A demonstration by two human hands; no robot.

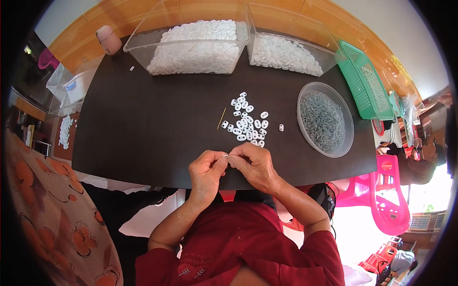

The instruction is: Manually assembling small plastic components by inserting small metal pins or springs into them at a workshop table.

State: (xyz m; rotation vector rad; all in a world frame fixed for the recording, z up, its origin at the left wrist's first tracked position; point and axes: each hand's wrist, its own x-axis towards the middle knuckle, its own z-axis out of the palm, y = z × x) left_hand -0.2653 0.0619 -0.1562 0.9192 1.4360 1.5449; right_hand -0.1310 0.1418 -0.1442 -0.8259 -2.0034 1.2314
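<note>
My left hand (206, 169) and my right hand (254, 164) meet over the near edge of the dark table, fingertips pinched together. Between them shows a bit of a small white plastic piece (226, 156), mostly covered by the fingers. Just beyond my hands lies a loose pile of small white oval plastic pieces (249, 120), many with two dark holes. A thin yellowish stick (222, 118) lies left of the pile. One single white piece (281, 127) sits apart on its right.
Two clear bins (186, 45) (286, 53) full of white pieces stand along the back. A round clear tub (351, 125) of small grey metal parts is at right, beside a green basket (359, 81). A pink container (109, 40) stands back left; a pink chair (389, 205) is lower right.
</note>
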